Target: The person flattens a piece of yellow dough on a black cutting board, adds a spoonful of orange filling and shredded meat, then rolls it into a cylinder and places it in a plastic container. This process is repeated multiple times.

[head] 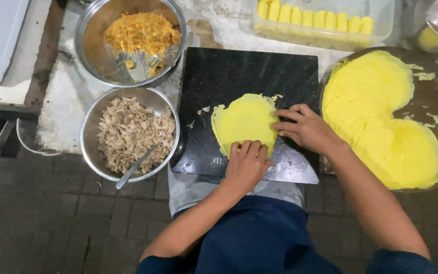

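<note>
Both hands (275, 147) press yellow crepe (242, 122), apparently flat.

The left hand (247, 165) and right hand (305, 129) are covering the yellow wrapper's (242, 122) near and right edges; the frame is cropping the round tray (434, 86).

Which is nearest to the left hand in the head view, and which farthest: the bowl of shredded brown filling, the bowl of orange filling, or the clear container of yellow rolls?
From the left hand, nearest first:
1. Bowl of shredded brown filling, to its left.
2. Bowl of orange filling, farther up and left.
3. Clear container of yellow rolls, at the top right.
</note>
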